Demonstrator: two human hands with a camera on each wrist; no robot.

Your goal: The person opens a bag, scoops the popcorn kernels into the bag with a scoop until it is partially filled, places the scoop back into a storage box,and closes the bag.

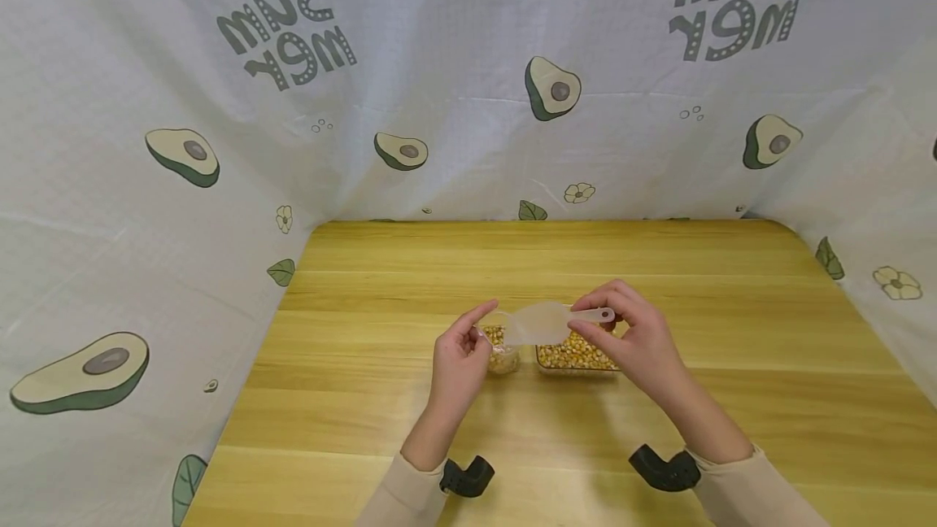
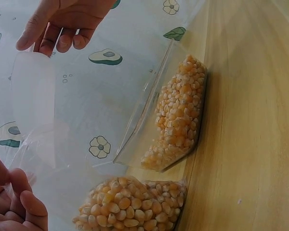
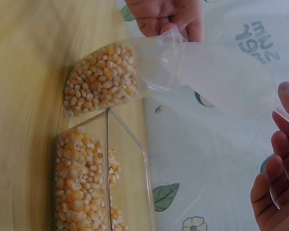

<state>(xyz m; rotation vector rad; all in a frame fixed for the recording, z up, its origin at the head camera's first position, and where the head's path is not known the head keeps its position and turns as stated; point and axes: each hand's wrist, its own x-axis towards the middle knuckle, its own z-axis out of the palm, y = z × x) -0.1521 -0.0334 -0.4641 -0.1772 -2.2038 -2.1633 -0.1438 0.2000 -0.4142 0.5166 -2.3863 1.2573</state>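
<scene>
A clear plastic bag of corn kernels stands on the table, and my left hand pinches its upper edge. In my right hand is the handle of a translucent white scoop, held between thumb and fingers. The scoop's front end reaches into the bag's mouth, above the kernels, as the right wrist view shows. To the right of the bag, under the scoop and right hand, sits a clear rectangular container partly filled with corn kernels.
The wooden table runs back to a pale curtain printed with avocados, which also hangs at both sides. Black wrist mounts sit on both forearms. One small pale speck lies on the table.
</scene>
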